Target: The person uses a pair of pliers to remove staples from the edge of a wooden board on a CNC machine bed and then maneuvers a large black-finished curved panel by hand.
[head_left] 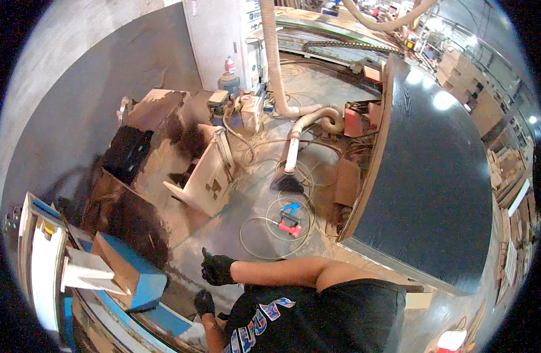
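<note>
My right hand (217, 269), in a black glove, reaches across in front of my body. One finger or thumb sticks up apart from the others, and nothing shows in its grip. Just below it is my left hand (204, 302), also gloved in black; its fingers are too dark to make out. Both hands are over the dusty floor, apart from each other. Nearest to them on the left is a blue box-shaped piece (150, 281) with a bare brown inner face. A blue and red hand tool (290, 221) lies on the floor, ringed by a coiled air hose (242, 232).
A large black panel (426, 176) lies on a stack at right. A ribbed duct (271, 59) leads to a dark floor nozzle (288, 182). An open wooden box (208, 188) and dark dusty bins (126, 206) stand at left. White-and-blue panels (47, 270) stand lower left.
</note>
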`<action>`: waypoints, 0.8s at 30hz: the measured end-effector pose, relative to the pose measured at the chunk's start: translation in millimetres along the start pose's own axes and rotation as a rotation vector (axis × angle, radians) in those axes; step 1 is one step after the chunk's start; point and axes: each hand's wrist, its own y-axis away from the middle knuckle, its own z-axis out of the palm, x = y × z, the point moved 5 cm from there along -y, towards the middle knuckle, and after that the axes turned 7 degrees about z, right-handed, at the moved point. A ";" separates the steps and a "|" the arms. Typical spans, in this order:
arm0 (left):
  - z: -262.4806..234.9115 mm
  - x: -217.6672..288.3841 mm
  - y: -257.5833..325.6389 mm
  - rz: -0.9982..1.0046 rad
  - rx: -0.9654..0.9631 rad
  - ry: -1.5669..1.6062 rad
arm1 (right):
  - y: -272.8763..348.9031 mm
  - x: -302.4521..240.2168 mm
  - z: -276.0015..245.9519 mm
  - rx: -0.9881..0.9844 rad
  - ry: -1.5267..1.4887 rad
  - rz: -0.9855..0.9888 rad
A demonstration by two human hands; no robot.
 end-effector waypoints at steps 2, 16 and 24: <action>51.1 -42.3 4.6 0.223 -0.261 -0.305 | -2.0 1.3 31.1 -0.100 0.579 -0.186; 50.6 -89.2 45.9 -0.405 -0.424 0.298 | -61.1 -44.5 59.8 0.067 1.070 -0.319; 47.1 -91.3 93.8 -0.605 -0.321 0.433 | -122.6 1.3 68.1 -0.008 2.639 -0.190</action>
